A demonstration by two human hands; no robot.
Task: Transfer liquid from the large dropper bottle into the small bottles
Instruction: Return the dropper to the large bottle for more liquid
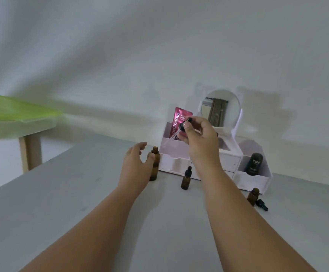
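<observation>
**Fig.** Head view. R hand [199, 138], raised in front of the white organiser [228, 160], pinches the black-bulbed dropper [183, 127] betw. thumb and fingertips; its glass tube slants down-left. L hand [135, 163], left of the organiser, has fingers apart and loosely curved, w/ thumb beside the large bottle [154, 167]; contact unclear. That bottle is uncapped, upright, just left of the organiser. Capped small bottle [186, 178] stands before the organiser's drawers. Open small bottle [253, 196] w/ loose dropper cap [261, 204] stands before its right bin.
</observation>
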